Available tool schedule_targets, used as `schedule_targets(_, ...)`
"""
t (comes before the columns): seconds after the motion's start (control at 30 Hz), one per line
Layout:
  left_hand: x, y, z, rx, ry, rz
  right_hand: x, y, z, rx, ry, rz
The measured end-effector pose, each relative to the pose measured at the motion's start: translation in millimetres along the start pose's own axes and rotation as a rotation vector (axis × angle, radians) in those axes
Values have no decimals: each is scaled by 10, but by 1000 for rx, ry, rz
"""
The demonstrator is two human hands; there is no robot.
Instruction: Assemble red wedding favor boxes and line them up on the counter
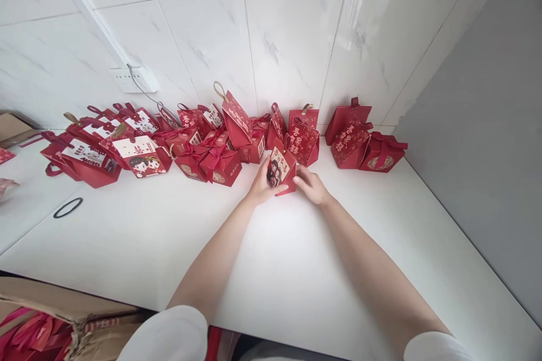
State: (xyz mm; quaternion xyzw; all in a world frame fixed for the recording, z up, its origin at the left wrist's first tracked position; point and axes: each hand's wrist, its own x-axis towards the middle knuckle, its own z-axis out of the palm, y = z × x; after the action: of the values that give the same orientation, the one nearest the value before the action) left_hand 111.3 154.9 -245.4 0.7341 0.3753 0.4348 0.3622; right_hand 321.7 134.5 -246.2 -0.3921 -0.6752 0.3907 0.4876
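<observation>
Near the middle of the white table (271, 271), toward the wall, a small red gift box (289, 164) sits between the two hands. It looks like smooth folded card, with a peaked top and a pale, pointed front panel. The left hand (262, 187) holds it, curled around its left side with the thumb low on the front. The right hand (314, 186) is narrowed, its fingertips at the box's right side; whether they pinch it, I cannot tell. Just behind, other red boxes (305, 144) crowd together, partly hidden by it, some with ribbon loops, others with satin bows (215, 159). More boxes stand at right and far left. Beyond rises glossy, marbled tile (288, 39) with a white socket (133, 79) and grey cable. A thin black ring (68, 208) lies at left; a worn cardboard carton (97, 330) holds red boxes and ribbon. Chinese characters and a printed couple mark the held box's front; the small lettering is unclear.
</observation>
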Motion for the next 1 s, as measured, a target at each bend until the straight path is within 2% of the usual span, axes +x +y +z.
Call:
schedule_targets(0.07,-10,11,-9,49,-6,-35,-13,-54,42,-173,-41,-17)
schedule_targets(0.13,-9,-2,-26,48,15,-88,-15,-67,69,-274,-25,1)
schedule_targets(0.33,40,-70,-80,-202,101,-154,-21,-32,100,-355,-5,-32)
schedule_targets(0.47,53,-55,-67,-218,120,-155,-23,-40,115,-479,39,-33)
schedule_targets(0.57,41,-45,-55,-150,110,-144,-20,-43,116,-571,63,-45)
schedule_targets(0.73,3,-84,-68,132,20,-126,-19,-16,90,-600,57,-42)
schedule_targets(0.9,8,-103,-86,225,-53,-37,-13,27,78,-597,-93,-7)
schedule_targets(1.0,17,-88,-103,235,-82,-46,-3,38,81,-599,-112,-13)
